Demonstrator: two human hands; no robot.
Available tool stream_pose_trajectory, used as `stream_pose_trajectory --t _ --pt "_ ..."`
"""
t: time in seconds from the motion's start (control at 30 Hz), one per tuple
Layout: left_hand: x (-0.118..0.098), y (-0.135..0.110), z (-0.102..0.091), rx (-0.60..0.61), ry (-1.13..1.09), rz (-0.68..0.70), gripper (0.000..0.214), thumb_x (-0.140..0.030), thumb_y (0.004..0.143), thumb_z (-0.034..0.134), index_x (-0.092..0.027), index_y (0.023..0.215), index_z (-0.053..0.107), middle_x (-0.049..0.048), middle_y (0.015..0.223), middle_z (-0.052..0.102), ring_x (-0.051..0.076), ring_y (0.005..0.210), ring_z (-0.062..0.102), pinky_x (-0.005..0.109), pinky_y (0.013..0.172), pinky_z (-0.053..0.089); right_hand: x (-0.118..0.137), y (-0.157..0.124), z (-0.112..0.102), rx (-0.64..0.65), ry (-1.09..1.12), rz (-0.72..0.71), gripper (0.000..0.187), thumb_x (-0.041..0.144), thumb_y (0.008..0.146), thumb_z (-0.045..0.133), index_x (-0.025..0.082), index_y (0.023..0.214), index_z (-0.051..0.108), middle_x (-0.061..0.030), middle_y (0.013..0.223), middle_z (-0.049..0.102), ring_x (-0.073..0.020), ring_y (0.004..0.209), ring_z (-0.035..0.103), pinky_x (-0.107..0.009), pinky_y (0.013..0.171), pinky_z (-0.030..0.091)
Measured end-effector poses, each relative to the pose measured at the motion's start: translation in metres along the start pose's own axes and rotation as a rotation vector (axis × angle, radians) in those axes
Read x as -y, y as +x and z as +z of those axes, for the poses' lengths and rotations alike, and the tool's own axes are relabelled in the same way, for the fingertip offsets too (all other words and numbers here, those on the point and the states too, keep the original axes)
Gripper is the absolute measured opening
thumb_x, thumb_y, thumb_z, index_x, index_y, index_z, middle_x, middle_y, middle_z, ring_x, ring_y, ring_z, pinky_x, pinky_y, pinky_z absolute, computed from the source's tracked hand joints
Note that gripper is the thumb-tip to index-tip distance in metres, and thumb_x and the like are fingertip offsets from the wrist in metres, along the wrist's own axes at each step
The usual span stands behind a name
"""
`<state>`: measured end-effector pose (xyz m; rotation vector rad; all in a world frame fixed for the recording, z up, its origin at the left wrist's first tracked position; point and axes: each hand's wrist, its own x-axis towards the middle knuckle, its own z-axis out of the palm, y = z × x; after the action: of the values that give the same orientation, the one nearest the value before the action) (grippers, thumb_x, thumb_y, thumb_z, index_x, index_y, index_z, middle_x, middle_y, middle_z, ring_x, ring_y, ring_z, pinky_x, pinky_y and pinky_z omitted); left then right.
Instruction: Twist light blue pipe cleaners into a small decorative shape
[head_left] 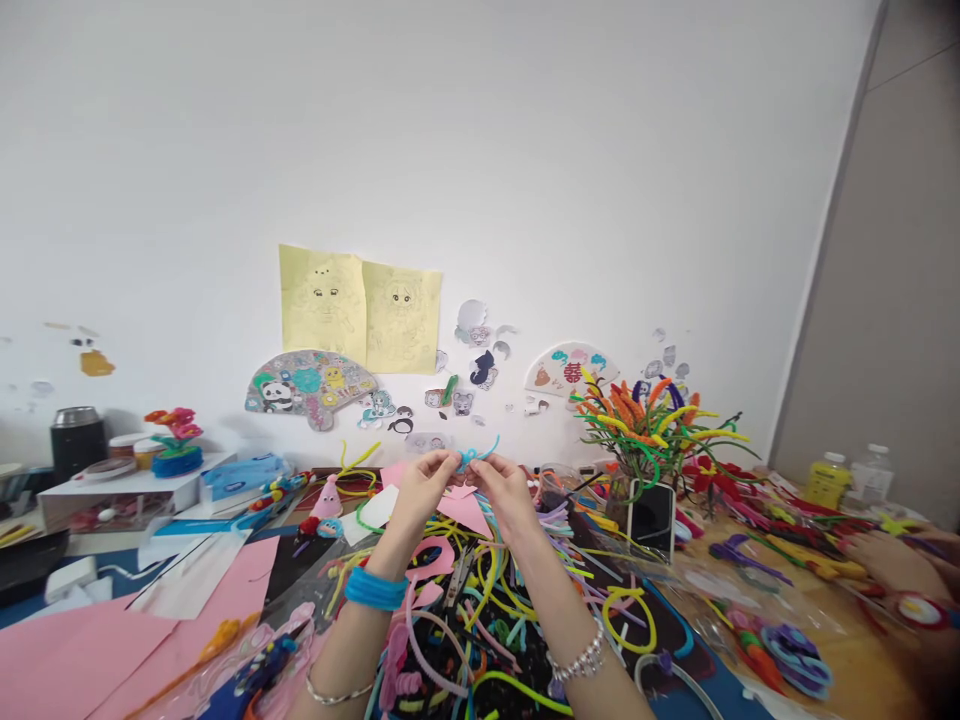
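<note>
Both my hands are raised together over the cluttered table. My left hand (429, 482) pinches one side of a bent blue pipe cleaner (471, 457), and the fingers of my right hand (504, 484) close on its other side. A small loop shows between the fingertips, with one free end sticking up to the right. A coil of blue pipe cleaner (375, 588) wraps my left wrist. Below my arms lies a tangle of yellow, pink, green and purple pipe cleaners (491, 585), with scissors (456, 580) among them.
Pink paper sheets (82, 655) cover the left side. A vase of pipe-cleaner flowers (637, 430) stands at the back right, with a phone (651, 520) propped before it. Another person's hand (885, 565) is at the far right. A black thermos (78, 445) stands at the far left.
</note>
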<state>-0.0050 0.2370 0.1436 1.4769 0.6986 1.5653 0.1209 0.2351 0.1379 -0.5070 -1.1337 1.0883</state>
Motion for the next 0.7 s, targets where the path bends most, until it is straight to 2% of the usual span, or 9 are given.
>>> stream_pose_trajectory --t 0.27,0.47,0.6,0.7 --pt "-0.007 -0.003 0.000 0.077 0.010 0.080 0.027 -0.041 0.078 0.064 -0.015 0.072 0.063 -0.0013 0.061 0.061 0.012 0.059 0.056 0.023 0.060 0.044 0.003 -0.004 0.000 0.100 0.091 0.051 0.013 0.025 0.062 0.073 0.019 0.071 0.065 0.0014 0.065 0.063 -0.0136 0.064 0.057 -0.030 0.070 0.048" --pt "-0.007 -0.005 -0.002 0.149 0.030 0.093 0.026 -0.041 0.079 0.063 -0.015 0.074 0.063 -0.0008 0.063 0.059 0.012 0.057 0.053 0.023 0.059 0.044 -0.006 0.005 -0.015 0.173 0.133 0.160 0.019 0.031 0.062 0.072 0.019 0.062 0.057 0.0005 0.063 0.060 -0.0139 0.061 0.056 -0.030 0.067 0.050" --pt "-0.013 -0.008 -0.009 0.304 0.089 0.092 0.025 -0.038 0.078 0.066 -0.014 0.072 0.067 0.0017 0.064 0.060 0.013 0.060 0.054 0.024 0.060 0.043 -0.007 0.007 -0.022 0.233 0.070 0.220 0.019 0.033 0.062 0.071 0.018 0.065 0.059 0.0006 0.061 0.060 -0.0143 0.059 0.057 -0.029 0.061 0.049" --pt "-0.020 -0.011 -0.016 0.439 0.214 0.110 0.024 -0.037 0.079 0.063 -0.015 0.072 0.068 0.0017 0.063 0.060 0.013 0.059 0.052 0.023 0.057 0.041 -0.002 0.006 -0.023 0.261 -0.016 0.231 0.018 0.031 0.060 0.072 0.017 0.064 0.061 0.0016 0.061 0.061 -0.0128 0.058 0.057 -0.027 0.061 0.049"
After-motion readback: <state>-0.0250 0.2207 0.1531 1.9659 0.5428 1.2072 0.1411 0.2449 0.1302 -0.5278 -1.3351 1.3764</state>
